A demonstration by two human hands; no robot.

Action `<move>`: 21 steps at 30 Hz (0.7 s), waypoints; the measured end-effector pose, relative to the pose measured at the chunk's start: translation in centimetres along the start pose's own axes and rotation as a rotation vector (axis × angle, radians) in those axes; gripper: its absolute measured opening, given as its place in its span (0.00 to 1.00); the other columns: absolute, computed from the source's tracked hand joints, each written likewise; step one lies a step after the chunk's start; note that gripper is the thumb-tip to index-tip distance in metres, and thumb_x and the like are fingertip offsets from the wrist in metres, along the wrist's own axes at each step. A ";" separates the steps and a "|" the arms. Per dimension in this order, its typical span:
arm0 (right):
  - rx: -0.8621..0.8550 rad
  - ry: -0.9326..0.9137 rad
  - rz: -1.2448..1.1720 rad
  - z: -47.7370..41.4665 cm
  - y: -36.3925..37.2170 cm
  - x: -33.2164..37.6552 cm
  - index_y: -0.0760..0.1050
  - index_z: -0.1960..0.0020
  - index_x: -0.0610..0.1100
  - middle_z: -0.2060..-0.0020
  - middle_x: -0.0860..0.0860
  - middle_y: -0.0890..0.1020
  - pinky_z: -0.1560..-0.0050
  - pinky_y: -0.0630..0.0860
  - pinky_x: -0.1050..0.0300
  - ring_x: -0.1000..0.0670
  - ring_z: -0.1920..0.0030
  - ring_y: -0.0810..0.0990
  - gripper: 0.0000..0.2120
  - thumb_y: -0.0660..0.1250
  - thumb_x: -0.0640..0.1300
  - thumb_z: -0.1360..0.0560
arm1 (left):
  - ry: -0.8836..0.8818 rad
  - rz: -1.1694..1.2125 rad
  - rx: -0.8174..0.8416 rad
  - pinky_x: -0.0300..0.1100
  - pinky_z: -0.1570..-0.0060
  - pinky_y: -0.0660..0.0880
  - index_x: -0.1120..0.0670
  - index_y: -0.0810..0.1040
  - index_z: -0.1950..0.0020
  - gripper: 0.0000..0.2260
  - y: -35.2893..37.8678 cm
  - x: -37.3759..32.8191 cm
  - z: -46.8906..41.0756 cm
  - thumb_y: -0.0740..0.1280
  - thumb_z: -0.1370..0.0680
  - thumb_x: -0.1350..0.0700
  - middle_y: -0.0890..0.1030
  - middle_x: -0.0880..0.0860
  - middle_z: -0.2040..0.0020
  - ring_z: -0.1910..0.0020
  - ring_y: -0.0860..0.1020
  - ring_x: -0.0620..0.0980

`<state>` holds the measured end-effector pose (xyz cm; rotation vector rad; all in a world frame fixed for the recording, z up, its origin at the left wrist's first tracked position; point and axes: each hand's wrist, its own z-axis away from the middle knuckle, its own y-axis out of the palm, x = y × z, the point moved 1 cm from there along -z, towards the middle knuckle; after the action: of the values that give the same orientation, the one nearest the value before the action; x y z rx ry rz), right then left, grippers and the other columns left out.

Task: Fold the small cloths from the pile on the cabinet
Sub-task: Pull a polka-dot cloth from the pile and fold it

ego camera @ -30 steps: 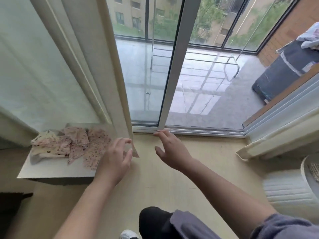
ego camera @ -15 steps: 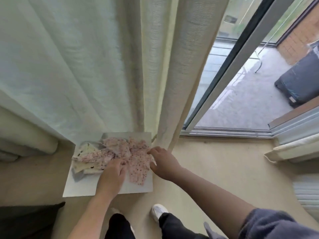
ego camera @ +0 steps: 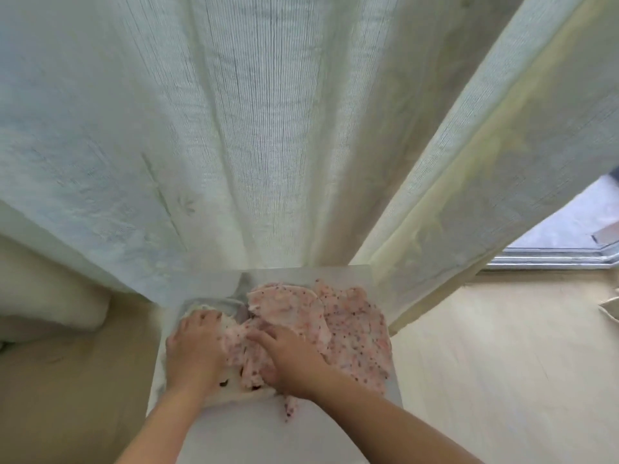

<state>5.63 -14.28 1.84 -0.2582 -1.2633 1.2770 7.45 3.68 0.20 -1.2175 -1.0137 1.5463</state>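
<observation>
A pile of small pink speckled cloths (ego camera: 348, 326) lies crumpled on the white cabinet top (ego camera: 335, 430), with a paler cloth showing at its left edge. My left hand (ego camera: 196, 351) lies palm down on the left side of the pile, fingers spread over the pale cloth. My right hand (ego camera: 288, 360) rests on the middle of the pile, its fingers reaching left into the pink cloth. Whether either hand pinches fabric is hidden under the palms.
Pale sheer curtains (ego camera: 268, 128) hang right behind the cabinet and touch its back edge. A light wooden floor (ego camera: 502, 363) lies to the right. A window sill and glass (ego camera: 562, 249) show at the far right. A cream cushion (ego camera: 50, 296) sits at the left.
The view has swung left and down onto the cabinet. Both hands moved from the pile's right edge onto the cloths, the left hand now on the pale cloth at the left.
</observation>
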 end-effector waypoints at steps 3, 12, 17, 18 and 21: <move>-0.140 -0.070 0.072 -3.4 2.2 -1.8 0.68 0.28 0.51 0.36 0.45 0.72 0.51 0.74 0.51 0.42 0.41 0.75 0.24 0.65 0.43 0.24 | 0.034 0.044 -0.181 0.56 0.53 0.73 0.55 0.80 0.44 0.15 3.4 1.7 -1.5 0.61 0.27 0.57 0.80 0.58 0.45 0.47 0.77 0.61; -0.390 -0.065 -0.335 -5.5 0.6 -5.8 0.73 0.53 0.46 0.58 0.51 0.78 0.57 0.72 0.60 0.52 0.56 0.76 0.05 0.61 0.45 0.20 | 0.126 0.435 -0.625 0.47 0.52 0.68 0.55 0.78 0.46 0.23 5.7 2.2 -1.0 0.54 0.27 0.40 0.75 0.46 0.55 0.53 0.72 0.50; -0.438 -0.084 -0.396 -6.0 0.9 -6.8 0.78 0.50 0.45 0.53 0.47 0.83 0.45 0.79 0.43 0.46 0.51 0.82 0.10 0.65 0.51 0.23 | 0.225 0.291 -0.683 0.50 0.52 0.70 0.55 0.78 0.53 0.18 6.0 2.6 -1.2 0.56 0.26 0.43 0.74 0.48 0.58 0.55 0.72 0.52; -0.444 -0.086 -0.383 -5.9 1.0 -6.6 0.78 0.50 0.46 0.54 0.47 0.83 0.45 0.79 0.43 0.47 0.51 0.82 0.10 0.65 0.52 0.23 | 0.246 0.253 -0.707 0.50 0.53 0.70 0.56 0.77 0.54 0.17 6.0 2.6 -1.3 0.56 0.24 0.45 0.74 0.50 0.58 0.56 0.72 0.53; -0.454 -0.084 -0.353 -5.4 1.0 -6.1 0.78 0.50 0.44 0.54 0.47 0.83 0.48 0.78 0.50 0.49 0.53 0.80 0.10 0.65 0.51 0.23 | 0.290 0.185 -0.774 0.52 0.55 0.72 0.57 0.78 0.54 0.16 6.3 2.7 -1.5 0.56 0.22 0.49 0.77 0.54 0.57 0.56 0.75 0.58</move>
<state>10.65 -16.29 -4.29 -0.2889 -1.5848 0.6979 7.60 4.73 -6.69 -2.0445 -1.3817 1.0668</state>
